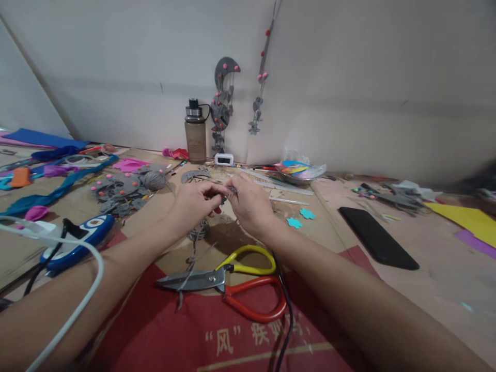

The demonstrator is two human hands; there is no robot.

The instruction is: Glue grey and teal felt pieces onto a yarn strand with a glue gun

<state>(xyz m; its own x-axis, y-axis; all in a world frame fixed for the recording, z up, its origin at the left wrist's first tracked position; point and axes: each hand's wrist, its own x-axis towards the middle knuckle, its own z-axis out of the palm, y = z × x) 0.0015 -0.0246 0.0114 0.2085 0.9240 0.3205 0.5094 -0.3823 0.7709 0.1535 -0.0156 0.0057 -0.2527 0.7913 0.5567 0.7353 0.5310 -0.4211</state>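
My left hand [194,204] and my right hand [250,205] meet over the middle of the cardboard, fingertips pinched close together. Between them is something small and dark that the fingers mostly cover; I cannot make out its kind. Just below my left hand lies a ball of grey yarn [199,230], with a loose strand trailing from it over the scissors. These scissors [214,279], with one yellow and one red handle, lie partly open nearer to me. Two turquoise flower-shaped pieces [294,222] rest right of my right hand.
A black phone [377,237] lies at right, yellow sheets [467,222] beyond it. Grey felt pieces with pink dots [120,188] and a blue-white power strip [83,243] are at left. A bottle [196,139] and small clock [223,159] stand by the wall. Cables cross in front.
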